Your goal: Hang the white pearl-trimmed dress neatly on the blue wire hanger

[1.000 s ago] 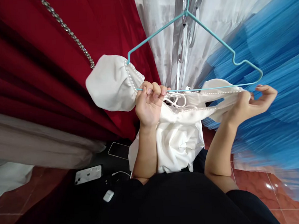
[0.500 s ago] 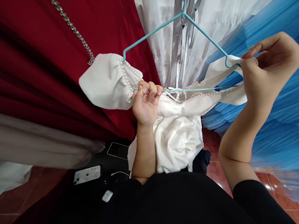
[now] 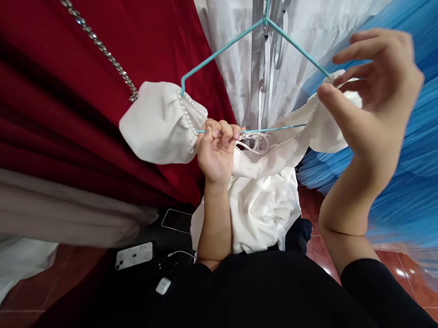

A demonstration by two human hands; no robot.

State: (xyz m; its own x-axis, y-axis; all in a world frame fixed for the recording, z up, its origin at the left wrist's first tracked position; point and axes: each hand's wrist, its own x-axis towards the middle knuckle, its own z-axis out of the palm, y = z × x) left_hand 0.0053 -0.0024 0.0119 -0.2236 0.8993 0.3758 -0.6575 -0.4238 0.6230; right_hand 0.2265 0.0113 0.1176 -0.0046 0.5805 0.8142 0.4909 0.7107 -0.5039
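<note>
A turquoise clothes hanger (image 3: 222, 50) hangs at the centre, inside the neckline of a white dress (image 3: 264, 208) with pearl-beaded edges. Fingers curled, my left hand (image 3: 217, 151) grips the hanger's bottom bar beside the left puff sleeve (image 3: 157, 123). That sleeve sits over the hanger's left end. My right hand (image 3: 377, 85) is raised at the right sleeve (image 3: 328, 122), fingers apart and slightly blurred. Its thumb and fingertips are close to the hanger's right shoulder, whose end is hidden by the sleeve and hand. White cords (image 3: 257, 144) lie loosely at the neckline.
Red fabric (image 3: 159, 34) with a rhinestone strap (image 3: 96, 40) hangs at left, blue tulle (image 3: 420, 171) at right. White drapes (image 3: 229, 29) and a metal stand (image 3: 257, 57) are behind. A phone (image 3: 133, 256), another phone (image 3: 176, 220) and a white earbud case (image 3: 163, 285) lie low left.
My right hand has moved left and its fingers have spread from a pinch. The right sleeve now covers the hanger's right end. My left hand keeps its grip.
</note>
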